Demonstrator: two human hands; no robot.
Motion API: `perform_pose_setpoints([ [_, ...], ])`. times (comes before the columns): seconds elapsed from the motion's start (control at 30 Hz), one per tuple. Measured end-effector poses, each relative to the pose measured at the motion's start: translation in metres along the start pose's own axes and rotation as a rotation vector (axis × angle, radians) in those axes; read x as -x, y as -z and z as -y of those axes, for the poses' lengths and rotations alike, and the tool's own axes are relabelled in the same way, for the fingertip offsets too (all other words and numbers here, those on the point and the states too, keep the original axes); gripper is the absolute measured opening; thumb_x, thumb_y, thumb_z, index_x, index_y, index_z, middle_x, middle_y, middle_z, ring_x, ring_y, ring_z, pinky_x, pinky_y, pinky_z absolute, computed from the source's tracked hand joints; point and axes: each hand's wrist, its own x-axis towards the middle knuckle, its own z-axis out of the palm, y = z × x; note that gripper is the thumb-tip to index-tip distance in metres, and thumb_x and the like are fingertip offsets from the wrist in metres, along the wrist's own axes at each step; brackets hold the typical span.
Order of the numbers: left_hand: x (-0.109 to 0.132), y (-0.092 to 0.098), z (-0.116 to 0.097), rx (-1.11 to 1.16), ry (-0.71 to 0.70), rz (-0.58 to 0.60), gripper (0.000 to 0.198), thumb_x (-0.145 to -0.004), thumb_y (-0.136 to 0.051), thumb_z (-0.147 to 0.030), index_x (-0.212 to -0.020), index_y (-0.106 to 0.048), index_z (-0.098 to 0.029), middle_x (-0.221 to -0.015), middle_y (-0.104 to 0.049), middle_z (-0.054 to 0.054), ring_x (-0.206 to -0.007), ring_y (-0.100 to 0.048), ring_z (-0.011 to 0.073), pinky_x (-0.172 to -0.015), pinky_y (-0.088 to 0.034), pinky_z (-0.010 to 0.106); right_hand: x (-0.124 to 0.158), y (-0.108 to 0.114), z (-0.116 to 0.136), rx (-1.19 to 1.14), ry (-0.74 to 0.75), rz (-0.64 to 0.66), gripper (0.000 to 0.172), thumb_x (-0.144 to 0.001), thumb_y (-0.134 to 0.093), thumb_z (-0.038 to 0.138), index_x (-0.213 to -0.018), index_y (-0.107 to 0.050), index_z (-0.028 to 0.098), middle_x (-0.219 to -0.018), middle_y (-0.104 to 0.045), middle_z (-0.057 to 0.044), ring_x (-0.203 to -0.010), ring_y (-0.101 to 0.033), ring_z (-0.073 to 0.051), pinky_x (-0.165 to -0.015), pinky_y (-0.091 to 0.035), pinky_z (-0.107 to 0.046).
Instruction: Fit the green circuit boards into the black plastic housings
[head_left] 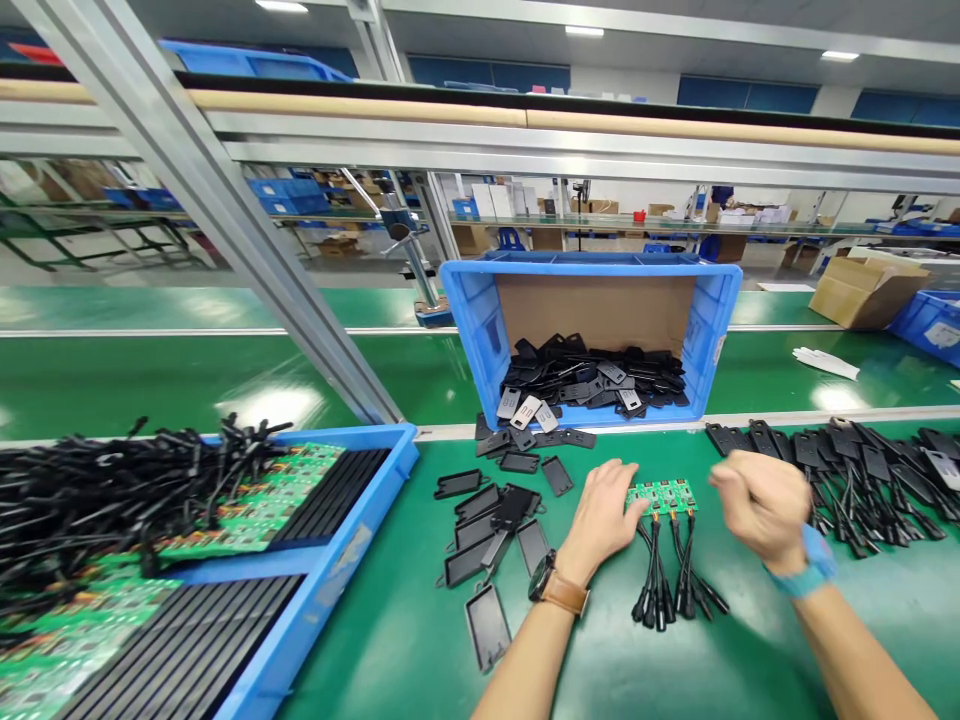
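Observation:
A green circuit board panel [664, 496] lies on the green work surface, with black cables [655, 580] running from its near edge towards me. My left hand [604, 510] holds the panel's left end, its thumb at the near corner. Just right of the panel, my right hand [761, 505] is curled into a fist; whatever its fingers may hold is hidden. Loose black plastic housings [469, 560] lie scattered left of my left hand. Beyond my right hand, a row of black cased pieces with cables [847, 460] rests on the surface.
A blue bin [455, 300] with black plastic parts stands tipped towards me behind the panel. At left, a blue tray [360, 500] carries boards and cables. A metal frame post [247, 220] slants across the left side. A white glove [825, 362] lies at far right.

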Motion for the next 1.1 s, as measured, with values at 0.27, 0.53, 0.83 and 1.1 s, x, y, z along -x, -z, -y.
perform_pose_setpoints([
  [0.27,0.002,-0.005,-0.008,0.007,0.012,0.124,0.062,-0.076,-0.076,-0.032,-0.131,-0.049,-0.020,-0.118,-0.057,0.012,-0.116,-0.050,0.0314,-0.101,-0.040,0.050,-0.001,-0.083,-0.057,0.033,-0.232,0.448,0.036,-0.102,-0.037,0.038,-0.097,-0.066,0.018,-0.089,-0.068,-0.008,-0.084,-0.064,-0.022,-0.074,-0.045,-0.029],
  [0.53,0.002,-0.001,-0.012,0.159,0.042,0.162,0.068,-0.078,-0.073,-0.022,-0.138,-0.042,-0.027,-0.121,-0.050,0.009,-0.118,-0.051,0.0288,-0.101,-0.043,0.046,0.001,-0.081,-0.056,-0.153,-0.289,0.563,0.036,-0.100,-0.038,0.036,-0.083,-0.065,0.019,-0.077,-0.064,-0.003,-0.072,-0.059,-0.018,-0.066,-0.043,-0.026],
  [0.83,-0.002,-0.001,-0.013,-0.022,0.076,0.095,0.027,-0.090,-0.060,-0.038,-0.113,-0.063,-0.024,-0.104,-0.068,0.009,-0.099,-0.062,0.0280,-0.088,-0.045,0.043,0.005,-0.077,-0.026,-0.526,-0.384,0.543,0.026,-0.096,-0.050,0.035,-0.110,-0.064,0.019,-0.078,-0.063,-0.001,-0.067,-0.056,-0.016,-0.063,-0.045,-0.027],
  [1.1,-0.005,-0.005,-0.015,-0.072,0.119,-0.045,0.023,-0.097,-0.048,-0.036,-0.087,-0.065,-0.022,-0.081,-0.069,0.006,-0.080,-0.062,0.0233,-0.073,-0.042,0.036,0.011,-0.082,-0.012,-0.405,-0.375,0.321,0.029,-0.091,-0.060,0.040,-0.111,-0.064,0.019,-0.094,-0.068,-0.007,-0.081,-0.063,-0.020,-0.077,-0.050,-0.032],
])
